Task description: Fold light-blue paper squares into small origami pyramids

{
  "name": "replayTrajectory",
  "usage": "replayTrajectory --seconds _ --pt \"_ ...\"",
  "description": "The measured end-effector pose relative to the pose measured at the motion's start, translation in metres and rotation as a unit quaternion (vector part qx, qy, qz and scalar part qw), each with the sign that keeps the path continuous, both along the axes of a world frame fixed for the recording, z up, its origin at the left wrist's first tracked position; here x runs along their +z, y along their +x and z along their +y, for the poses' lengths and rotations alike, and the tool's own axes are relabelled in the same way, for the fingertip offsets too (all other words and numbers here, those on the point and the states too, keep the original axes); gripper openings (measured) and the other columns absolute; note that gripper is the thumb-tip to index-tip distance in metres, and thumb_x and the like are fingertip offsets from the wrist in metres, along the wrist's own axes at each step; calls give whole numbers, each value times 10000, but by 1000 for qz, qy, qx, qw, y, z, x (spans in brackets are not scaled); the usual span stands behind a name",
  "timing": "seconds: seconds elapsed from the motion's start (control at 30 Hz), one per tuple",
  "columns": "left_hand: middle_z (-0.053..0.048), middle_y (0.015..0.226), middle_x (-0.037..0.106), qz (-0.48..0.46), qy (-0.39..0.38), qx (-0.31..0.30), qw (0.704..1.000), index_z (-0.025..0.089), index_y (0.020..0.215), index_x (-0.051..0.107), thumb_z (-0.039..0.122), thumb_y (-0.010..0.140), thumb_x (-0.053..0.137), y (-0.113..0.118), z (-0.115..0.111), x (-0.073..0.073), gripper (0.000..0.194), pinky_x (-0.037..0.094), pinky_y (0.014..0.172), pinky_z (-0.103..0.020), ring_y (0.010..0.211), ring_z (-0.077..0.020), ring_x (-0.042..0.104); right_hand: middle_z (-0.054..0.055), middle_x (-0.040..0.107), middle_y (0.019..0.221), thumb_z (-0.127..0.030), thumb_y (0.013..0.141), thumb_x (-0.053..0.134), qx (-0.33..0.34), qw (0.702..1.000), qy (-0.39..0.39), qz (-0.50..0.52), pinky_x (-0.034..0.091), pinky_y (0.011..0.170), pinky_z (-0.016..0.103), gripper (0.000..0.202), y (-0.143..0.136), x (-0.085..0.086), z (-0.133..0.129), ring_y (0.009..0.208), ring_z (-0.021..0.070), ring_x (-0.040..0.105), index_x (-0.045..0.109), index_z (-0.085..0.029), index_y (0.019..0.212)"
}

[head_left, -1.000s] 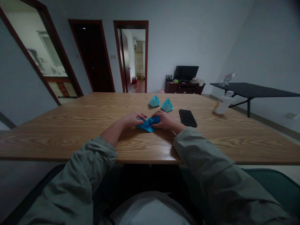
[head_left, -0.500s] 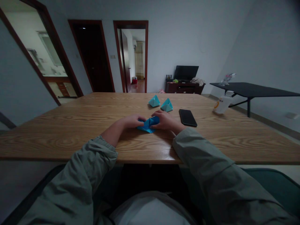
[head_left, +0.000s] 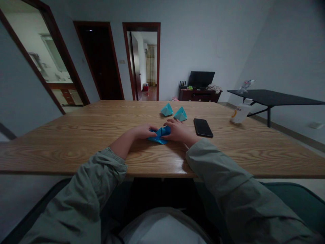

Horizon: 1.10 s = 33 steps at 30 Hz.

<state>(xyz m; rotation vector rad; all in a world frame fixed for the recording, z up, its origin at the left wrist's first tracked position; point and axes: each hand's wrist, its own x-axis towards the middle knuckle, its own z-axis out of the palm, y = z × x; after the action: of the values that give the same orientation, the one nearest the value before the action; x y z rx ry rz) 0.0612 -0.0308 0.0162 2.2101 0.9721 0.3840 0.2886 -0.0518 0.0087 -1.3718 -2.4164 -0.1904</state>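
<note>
Pinching blue folded paper (head_left: 159,139) on the wooden table (head_left: 86,137): we're gripping its left side with our left hand (head_left: 142,131), right side with our right hand (head_left: 179,130). Black phone (head_left: 203,128) is lying near the latter; two teal paper pyramids (head_left: 167,110) are sitting beyond; TV (head_left: 201,79) is standing far back.

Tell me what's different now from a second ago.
The right hand has edged slightly left, toward the left hand, which has closed up a little on the blue paper. Neither let go. The left pyramid, right pyramid, phone and bottle stayed put.
</note>
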Motion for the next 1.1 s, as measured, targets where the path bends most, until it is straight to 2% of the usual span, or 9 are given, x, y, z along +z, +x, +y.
replayTrajectory --seconds 0.23,0.4,0.63,0.9,1.1 --pt "-27 937 693 23 38 -26 999 180 1069 710 367 760 590 -1 4 -3 381 431 758 -274 830 -182 583 132 559 1209 -522 729 690 -28 999 16 -5 399 893 462 547 -7 -1 -3 1092 347 493 623 -218 1180" --pt "-27 940 694 20 27 -20 999 181 1089 706 372 760 596 -1 7 -5 396 427 757 -280 833 -185 581 123 481 1343 -471 762 686 0 1000 21 -5 362 955 488 441 -7 -3 -2 1180 349 447 661 -246 1141" --pt "-24 873 694 10 23 -9 1000 184 1039 725 389 725 632 0 6 -5 387 424 735 -281 808 -188 569 80 432 1427 -374 787 697 44 999 16 8 289 1039 500 198 -7 -9 7 1307 336 335 747 -241 925" --pt "-21 907 695 33 41 -5 999 177 1018 725 407 755 589 2 5 -4 375 419 728 -269 802 -178 573 63 465 1408 -365 790 700 38 999 3 4 272 1051 517 175 -7 -13 12 1312 340 339 755 -268 925" --pt "-17 908 693 39 45 -13 998 180 1034 718 408 773 576 1 7 -5 374 414 738 -267 806 -175 569 94 449 1418 -402 758 705 26 999 23 -18 246 1056 554 278 -10 -12 7 1330 374 306 733 -233 976"
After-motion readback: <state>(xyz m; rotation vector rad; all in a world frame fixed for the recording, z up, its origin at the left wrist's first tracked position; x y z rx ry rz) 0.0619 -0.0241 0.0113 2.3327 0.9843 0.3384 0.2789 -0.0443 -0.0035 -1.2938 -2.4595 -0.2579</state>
